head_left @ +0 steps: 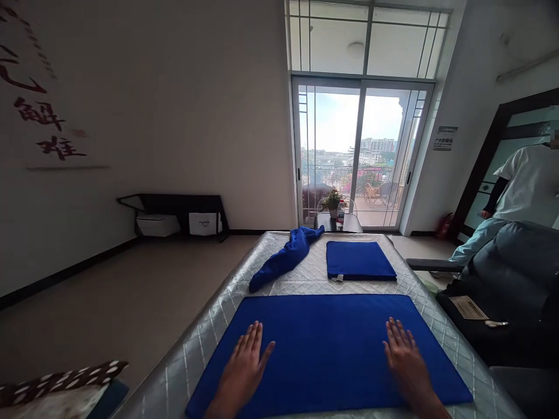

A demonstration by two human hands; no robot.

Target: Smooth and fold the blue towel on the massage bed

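Observation:
A blue rectangular cloth [327,355] is spread flat across the near part of a quilted silver-grey mattress [205,317]. On its left side lies my left hand [244,364], palm down with fingers stretched and thumb apart. My right hand [404,358] is over the right side of the same cloth, also palm down with its fingers out. Neither hand grips anything. Beyond the spread cloth, a folded blue cloth [360,260] with a small white tag rests on the mattress. To the left of that, a bunched, twisted blue cloth [286,256] stretches away from me.
A black armchair [515,279] stands close on the right, with a person [522,180] behind it. A small table [323,223] with a plant [332,201] and bottle [340,214] is past the mattress. A patterned cushion [65,384] sits at lower left, a black rack [183,206] by the wall.

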